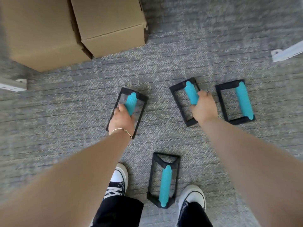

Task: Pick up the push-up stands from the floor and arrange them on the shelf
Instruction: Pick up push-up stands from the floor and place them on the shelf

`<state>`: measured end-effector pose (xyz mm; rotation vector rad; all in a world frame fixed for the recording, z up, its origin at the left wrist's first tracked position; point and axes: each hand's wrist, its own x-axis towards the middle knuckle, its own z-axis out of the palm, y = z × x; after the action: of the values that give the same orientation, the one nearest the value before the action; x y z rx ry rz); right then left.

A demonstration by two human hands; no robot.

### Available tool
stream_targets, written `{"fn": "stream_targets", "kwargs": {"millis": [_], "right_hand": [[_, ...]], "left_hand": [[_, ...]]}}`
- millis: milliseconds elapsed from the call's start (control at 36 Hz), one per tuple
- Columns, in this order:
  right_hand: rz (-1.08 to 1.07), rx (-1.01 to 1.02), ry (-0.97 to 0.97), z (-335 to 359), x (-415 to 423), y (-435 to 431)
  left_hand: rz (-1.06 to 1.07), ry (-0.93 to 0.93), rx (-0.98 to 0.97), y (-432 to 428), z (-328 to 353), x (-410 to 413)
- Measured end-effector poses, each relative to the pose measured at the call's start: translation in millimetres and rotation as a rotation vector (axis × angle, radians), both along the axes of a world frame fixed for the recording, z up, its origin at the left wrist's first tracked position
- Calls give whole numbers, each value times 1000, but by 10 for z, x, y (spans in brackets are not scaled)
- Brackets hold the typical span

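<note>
Several push-up stands with black frames and teal grips lie on the grey carpet. My left hand (121, 120) is closed around the teal grip of the left stand (131, 100). My right hand (204, 108) is wrapped around the grip of the middle stand (191, 93). A third stand (242, 99) rests untouched just right of my right hand. A fourth stand (165, 182) sits between my two shoes, near the bottom of the view. No shelf surface shows here.
Two cardboard boxes (105, 25) stand on the carpet at the upper left. White metal feet with brackets show at the left edge (14, 85) and the upper right (285, 53). My shoes (118, 181) flank the nearest stand.
</note>
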<state>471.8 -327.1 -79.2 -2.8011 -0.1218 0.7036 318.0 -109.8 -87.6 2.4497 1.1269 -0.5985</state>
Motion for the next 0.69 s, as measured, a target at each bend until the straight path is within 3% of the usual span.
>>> {"fn": "stream_targets", "kwargs": {"millis": [222,444,694], "right_hand": [[-136,183,107,1158,-332,-28],[-151,369,113,3283,-720,-210],[-97,536,19,5708,-889,-379]], "left_hand": [[-24,-47,-56,-310,1246,-77],[63,-71,-34,-556,3368,-203],[166,-309,-19,-799,5772,-404]]}}
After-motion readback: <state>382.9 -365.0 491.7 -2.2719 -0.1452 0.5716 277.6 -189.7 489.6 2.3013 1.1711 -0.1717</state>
